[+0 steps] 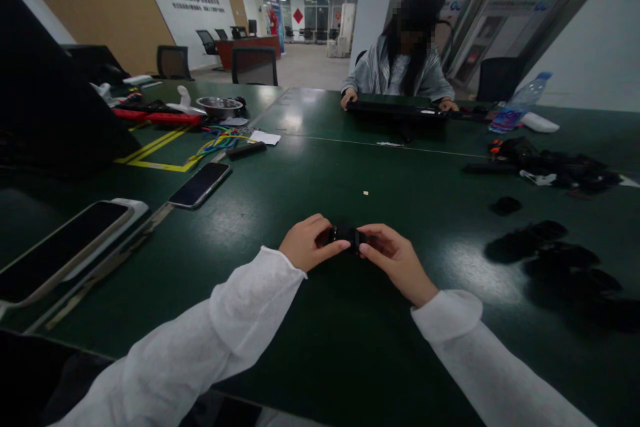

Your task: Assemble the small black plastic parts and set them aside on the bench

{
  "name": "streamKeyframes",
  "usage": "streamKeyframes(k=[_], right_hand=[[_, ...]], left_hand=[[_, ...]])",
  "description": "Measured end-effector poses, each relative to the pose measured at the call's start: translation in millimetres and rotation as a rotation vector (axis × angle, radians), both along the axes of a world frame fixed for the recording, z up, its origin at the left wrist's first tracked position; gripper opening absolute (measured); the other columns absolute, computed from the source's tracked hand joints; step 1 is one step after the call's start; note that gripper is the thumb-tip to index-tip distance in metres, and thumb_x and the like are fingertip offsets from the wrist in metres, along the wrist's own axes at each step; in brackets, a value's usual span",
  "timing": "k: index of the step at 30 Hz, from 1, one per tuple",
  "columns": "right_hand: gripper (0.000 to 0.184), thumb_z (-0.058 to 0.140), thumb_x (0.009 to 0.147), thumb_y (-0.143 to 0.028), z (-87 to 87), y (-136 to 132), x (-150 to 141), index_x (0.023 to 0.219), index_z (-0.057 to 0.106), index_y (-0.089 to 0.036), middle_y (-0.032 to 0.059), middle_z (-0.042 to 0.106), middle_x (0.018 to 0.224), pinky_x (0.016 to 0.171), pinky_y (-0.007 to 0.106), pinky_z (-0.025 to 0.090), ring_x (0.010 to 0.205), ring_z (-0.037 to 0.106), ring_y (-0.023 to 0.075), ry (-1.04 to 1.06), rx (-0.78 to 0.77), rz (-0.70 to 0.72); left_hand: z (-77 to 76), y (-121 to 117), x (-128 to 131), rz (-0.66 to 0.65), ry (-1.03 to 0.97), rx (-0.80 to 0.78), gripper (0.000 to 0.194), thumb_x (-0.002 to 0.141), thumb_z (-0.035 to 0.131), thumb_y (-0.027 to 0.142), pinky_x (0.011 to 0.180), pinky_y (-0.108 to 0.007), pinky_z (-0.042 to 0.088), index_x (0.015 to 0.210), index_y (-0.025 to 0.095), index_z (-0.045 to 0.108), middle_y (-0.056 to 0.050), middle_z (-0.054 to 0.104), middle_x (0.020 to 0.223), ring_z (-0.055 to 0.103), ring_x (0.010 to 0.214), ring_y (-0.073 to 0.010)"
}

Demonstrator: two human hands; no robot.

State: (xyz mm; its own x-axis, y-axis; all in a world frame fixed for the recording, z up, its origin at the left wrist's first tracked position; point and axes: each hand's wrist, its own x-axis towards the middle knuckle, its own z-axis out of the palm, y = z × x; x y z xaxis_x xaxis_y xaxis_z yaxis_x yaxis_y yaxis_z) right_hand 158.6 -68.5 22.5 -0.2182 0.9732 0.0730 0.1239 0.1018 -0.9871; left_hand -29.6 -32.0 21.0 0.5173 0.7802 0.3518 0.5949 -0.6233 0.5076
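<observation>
A small black part [344, 235] with a few light specks along one side is held between my two hands, just above the green table [310, 177]. My left hand [306, 245] is closed round its left end, the thumb lying along the near side. Gripping the right end, my right hand [395, 259] pinches with thumb and fingers. Much of the part is covered by my fingers, so its exact kind does not show. A tiny pale piece [365, 193] lies on the table beyond my hands.
Phones [201, 185] lie left, near coloured wires [220, 139], a metal bowl [219, 105] and a dark screen [50, 93]. Several black parts [555, 253] are spread right, with a plastic bottle [523, 103] behind. Opposite, a person [375, 73] holds a black flat panel [395, 110].
</observation>
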Motion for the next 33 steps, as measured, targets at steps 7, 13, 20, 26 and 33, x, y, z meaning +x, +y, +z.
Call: streamKeyframes(k=[7,13,20,26,33], right_hand=[[0.025,0.057,0.069,-0.023,1.4,-1.8,-1.0,0.092,0.052,-0.024,0.0008,0.054,0.094,0.077,0.032,0.047,0.085,0.055,0.0146,-0.048,0.012,0.048],[0.023,0.058,0.069,-0.025,-4.6,2.6,0.7,0.091,0.052,-0.023,0.0017,0.052,0.095,0.076,0.032,0.047,0.083,0.054,0.0143,-0.017,0.021,-0.049],[0.023,0.058,0.069,-0.026,-3.1,1.8,1.4,0.091,0.052,-0.022,0.0022,0.052,0.094,0.074,0.032,0.048,0.082,0.054,0.0142,0.002,0.009,-0.046],[0.022,0.057,0.069,-0.023,2.1,0.1,-1.0,0.091,0.053,-0.022,0.0018,0.054,0.093,0.073,0.031,0.048,0.081,0.055,0.0140,-0.005,0.002,-0.035],[0.021,0.056,0.071,-0.025,-2.4,3.0,1.6,0.091,0.052,-0.021,0.0014,0.055,0.090,0.068,0.029,0.049,0.072,0.055,0.0114,0.043,0.010,-0.059]], left_hand=[[-2.2,-3.3,3.9,-0.018,-0.232,0.073,0.034,0.080,0.043,0.032,0.064,-0.025,0.042,0.052,0.014,0.048,-0.003,0.050,0.077,0.051,0.068,-0.0110],[2.2,-7.4,5.1,-0.107,-0.370,0.027,0.024,0.066,0.061,0.027,0.064,-0.026,0.046,0.080,0.016,0.044,-0.008,0.047,0.101,0.050,0.089,-0.0172],[-2.9,-4.4,2.9,-0.056,-0.266,-0.113,0.038,0.072,0.055,0.033,0.056,-0.024,0.047,0.104,0.020,0.040,-0.004,0.052,0.090,0.056,0.068,-0.0129],[-2.1,-3.4,-0.5,-0.030,-0.147,-0.151,0.026,0.083,0.036,0.034,0.051,-0.021,0.043,0.106,0.022,0.040,0.004,0.051,0.066,0.051,0.046,-0.0072],[-3.7,-2.9,1.9,-0.073,-0.080,-0.115,0.048,0.069,0.058,0.031,0.058,-0.024,0.045,0.110,0.021,0.036,-0.002,0.054,0.086,0.055,0.064,-0.0127]])
